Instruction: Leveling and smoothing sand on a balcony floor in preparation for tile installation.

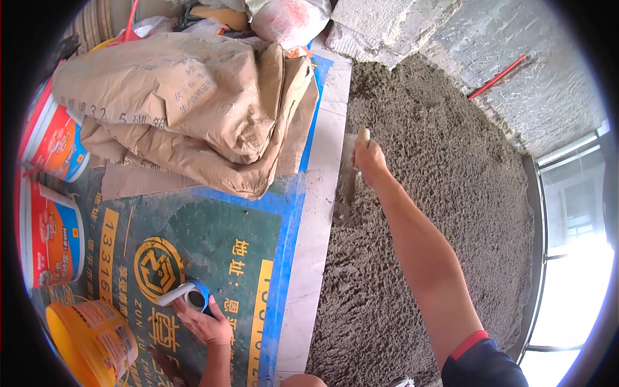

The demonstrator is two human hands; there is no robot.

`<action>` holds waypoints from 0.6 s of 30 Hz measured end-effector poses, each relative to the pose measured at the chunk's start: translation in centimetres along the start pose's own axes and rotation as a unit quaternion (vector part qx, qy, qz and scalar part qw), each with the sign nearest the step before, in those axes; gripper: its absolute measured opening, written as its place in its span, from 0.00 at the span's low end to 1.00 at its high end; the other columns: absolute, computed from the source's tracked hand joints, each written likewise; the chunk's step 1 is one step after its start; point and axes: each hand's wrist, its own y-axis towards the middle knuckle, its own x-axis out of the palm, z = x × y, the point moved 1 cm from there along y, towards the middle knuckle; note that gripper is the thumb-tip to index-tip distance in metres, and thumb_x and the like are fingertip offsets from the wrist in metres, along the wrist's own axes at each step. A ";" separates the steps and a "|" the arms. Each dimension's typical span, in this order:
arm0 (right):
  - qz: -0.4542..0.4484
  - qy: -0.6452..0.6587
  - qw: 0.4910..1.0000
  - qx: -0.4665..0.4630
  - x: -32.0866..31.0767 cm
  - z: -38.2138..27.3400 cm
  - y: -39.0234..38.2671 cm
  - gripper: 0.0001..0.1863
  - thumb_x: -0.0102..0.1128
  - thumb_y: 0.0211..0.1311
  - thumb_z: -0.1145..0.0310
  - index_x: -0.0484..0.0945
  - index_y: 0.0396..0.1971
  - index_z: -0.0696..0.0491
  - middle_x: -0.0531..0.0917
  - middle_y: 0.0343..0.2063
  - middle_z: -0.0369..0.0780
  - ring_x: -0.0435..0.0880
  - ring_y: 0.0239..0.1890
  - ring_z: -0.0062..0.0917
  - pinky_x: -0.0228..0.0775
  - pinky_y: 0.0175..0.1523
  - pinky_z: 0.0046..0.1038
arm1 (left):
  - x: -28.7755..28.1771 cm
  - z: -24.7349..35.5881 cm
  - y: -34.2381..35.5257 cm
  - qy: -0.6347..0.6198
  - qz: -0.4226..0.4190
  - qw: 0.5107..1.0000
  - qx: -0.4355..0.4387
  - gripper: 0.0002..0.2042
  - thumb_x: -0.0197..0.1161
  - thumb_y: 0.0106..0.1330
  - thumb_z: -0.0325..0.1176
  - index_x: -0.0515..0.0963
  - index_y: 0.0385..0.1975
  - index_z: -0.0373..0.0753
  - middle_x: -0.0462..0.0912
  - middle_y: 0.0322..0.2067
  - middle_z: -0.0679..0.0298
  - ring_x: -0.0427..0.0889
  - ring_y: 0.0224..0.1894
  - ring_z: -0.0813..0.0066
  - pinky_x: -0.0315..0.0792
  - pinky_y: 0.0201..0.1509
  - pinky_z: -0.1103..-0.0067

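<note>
Trowel (349, 187), lying flat at the left edge of the mortar. From left, I list: yellow bucket (103, 342); green floor sheet (193, 226); left hand (209, 327), thumb and fingers curled about a blue-and-white object (197, 297); pale tile strip (309, 264); my watched right hand (372, 162), wrapped round the trowel's handle; grey mortar (451, 174), rough-surfaced.

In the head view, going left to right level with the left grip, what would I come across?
Yellow bucket → left grip → blue tape strip → white tile strip → rough grey mortar → right forearm, crossing above it → bright window.
</note>
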 end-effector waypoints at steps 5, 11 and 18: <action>0.005 -0.012 1.000 0.015 0.9 0.9 -4.4 0.16 0.53 0.70 0.59 0.73 0.40 0.59 0.78 0.27 0.38 0.79 0.24 0.21 0.74 0.28 0.26 | 0.1 -0.3 -0.1 0.004 0.006 1.000 -0.007 0.40 0.62 0.67 0.42 0.48 0.72 0.30 0.57 0.67 0.40 0.60 0.69 0.41 0.57 0.69 0.57; -0.002 -0.024 1.000 0.016 0.9 2.9 -9.8 0.18 0.53 0.70 0.57 0.72 0.40 0.60 0.78 0.25 0.37 0.78 0.24 0.20 0.73 0.28 0.26 | 0.2 -0.1 -0.2 -0.011 -0.003 1.000 -0.025 0.41 0.62 0.67 0.43 0.49 0.72 0.31 0.59 0.67 0.41 0.61 0.68 0.42 0.58 0.69 0.57; 0.056 -0.106 0.991 -0.059 1.7 10.0 -14.0 0.20 0.53 0.71 0.53 0.69 0.39 0.59 0.79 0.24 0.39 0.78 0.21 0.21 0.71 0.24 0.27 | 0.7 0.4 -0.4 -0.007 0.002 1.000 -0.021 0.41 0.63 0.66 0.44 0.49 0.72 0.31 0.59 0.66 0.42 0.61 0.68 0.42 0.58 0.70 0.57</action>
